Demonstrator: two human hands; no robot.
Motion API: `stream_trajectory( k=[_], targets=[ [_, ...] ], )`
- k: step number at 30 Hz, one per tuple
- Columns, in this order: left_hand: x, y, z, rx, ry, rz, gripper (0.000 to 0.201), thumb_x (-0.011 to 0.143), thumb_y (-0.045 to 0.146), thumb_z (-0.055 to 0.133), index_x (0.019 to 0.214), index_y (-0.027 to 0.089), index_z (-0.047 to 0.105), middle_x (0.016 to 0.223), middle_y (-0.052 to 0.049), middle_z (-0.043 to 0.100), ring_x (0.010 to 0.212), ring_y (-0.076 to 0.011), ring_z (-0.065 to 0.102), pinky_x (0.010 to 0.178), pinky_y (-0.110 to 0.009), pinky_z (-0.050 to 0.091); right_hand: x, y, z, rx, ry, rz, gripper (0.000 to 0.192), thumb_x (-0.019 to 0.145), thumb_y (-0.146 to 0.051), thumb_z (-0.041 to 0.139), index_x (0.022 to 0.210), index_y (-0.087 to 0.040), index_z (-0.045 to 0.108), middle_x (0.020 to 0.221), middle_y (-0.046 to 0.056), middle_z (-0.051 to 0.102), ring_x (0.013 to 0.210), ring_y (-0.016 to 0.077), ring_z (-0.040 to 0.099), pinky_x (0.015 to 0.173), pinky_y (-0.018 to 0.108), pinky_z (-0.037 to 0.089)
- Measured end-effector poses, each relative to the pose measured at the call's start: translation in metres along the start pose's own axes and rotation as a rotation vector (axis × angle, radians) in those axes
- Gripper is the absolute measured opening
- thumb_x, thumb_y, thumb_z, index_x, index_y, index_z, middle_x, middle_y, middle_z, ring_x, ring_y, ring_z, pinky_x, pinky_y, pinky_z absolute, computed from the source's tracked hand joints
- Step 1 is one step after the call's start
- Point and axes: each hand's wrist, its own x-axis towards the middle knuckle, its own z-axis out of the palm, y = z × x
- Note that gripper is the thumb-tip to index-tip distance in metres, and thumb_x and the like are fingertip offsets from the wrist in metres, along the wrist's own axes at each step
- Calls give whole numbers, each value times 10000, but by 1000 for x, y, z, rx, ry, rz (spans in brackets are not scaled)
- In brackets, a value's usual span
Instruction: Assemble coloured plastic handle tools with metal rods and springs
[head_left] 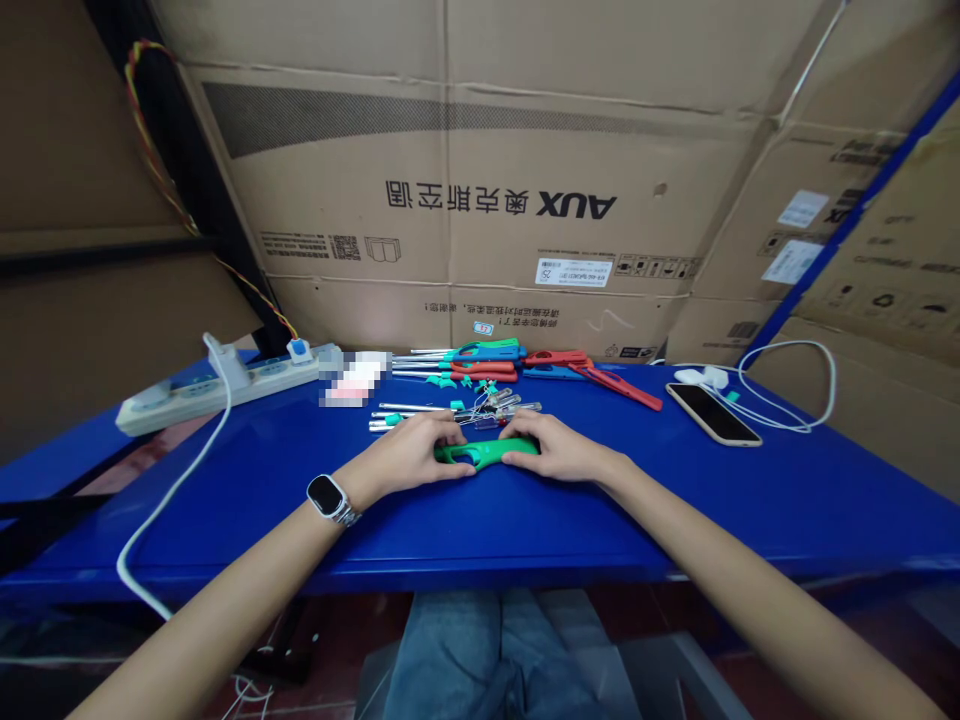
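Observation:
My left hand (412, 452) and my right hand (561, 447) are closed on the two ends of a green lighter handle (489, 453), which lies sideways just above or on the blue table. Its trigger opening shows beside my left fingers. Just behind my hands are metal lighter tubes (409, 408), small teal plastic pieces (441, 380) and a cluster of clear and wired inner parts (495, 402). Farther back lie long-necked lighters (484, 351) in green, blue and red. Red handle shells (619, 386) lie to their right.
On the left, a white power strip (281, 376) has plugs in it, and a white cable (187, 470) runs over the table's front edge. A phone (712, 414) and a coiled white charging cable (825, 375) lie at right. Cardboard (510, 120) walls the back.

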Motion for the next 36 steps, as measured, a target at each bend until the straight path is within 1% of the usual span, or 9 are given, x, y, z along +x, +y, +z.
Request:
stream_trajectory(
  k=[5,9,15,18,20,23,27,36],
  targets=[
    [-1,0,1,77,12,60,361,858,539,640,955,196,694,923,-49,618,843,-211,613,729,-293,466,-1,0,-1,-29,25,-21,211,866,-305,686,1027,-167,692,960,63,655,840,188,594,759,313,452],
    [0,5,1,139,1,47,390,852,568,628,931,189,677,921,-48,609,843,-216,612,732,-299,462,-2,-1,-4,-39,15,-61,217,884,-325,673,1039,-176,708,960,65,678,858,195,614,784,320,458],
    [1,11,1,156,-6,4,330,849,518,612,842,188,627,885,-44,614,807,-214,610,677,-288,442,-2,-3,-7,-46,1,-80,217,921,-326,630,1053,-173,711,982,77,682,870,196,623,791,321,465],
    [0,13,2,172,11,-15,294,811,483,635,847,193,605,878,-43,627,786,-217,611,659,-290,434,-2,-4,-6,-78,-12,-69,229,888,-330,673,1050,-172,709,984,77,679,874,202,622,799,330,466],
    [0,12,3,171,14,-13,284,777,456,658,873,194,606,898,-46,637,795,-223,615,668,-295,441,-2,-5,-5,-93,-18,-53,242,856,-323,709,1042,-168,709,982,77,676,879,207,622,805,335,468],
    [-1,9,4,157,13,-7,286,743,429,679,900,201,605,929,-43,645,824,-230,620,696,-301,450,-2,-8,-3,-83,-13,-42,232,848,-313,713,1030,-169,709,987,74,673,879,202,620,809,329,470],
    [-1,5,4,132,0,5,287,719,424,690,884,205,605,929,-39,642,838,-232,610,692,-300,443,-3,-11,-3,-71,-9,-33,212,842,-309,715,1000,-167,706,964,65,670,850,192,615,795,322,470],
    [-1,5,1,92,-31,7,265,697,388,696,856,205,589,910,-24,641,835,-230,603,672,-295,421,-2,-12,-3,-49,-14,-36,208,849,-298,705,1017,-175,706,972,66,675,855,193,619,794,323,472]
  ],
)
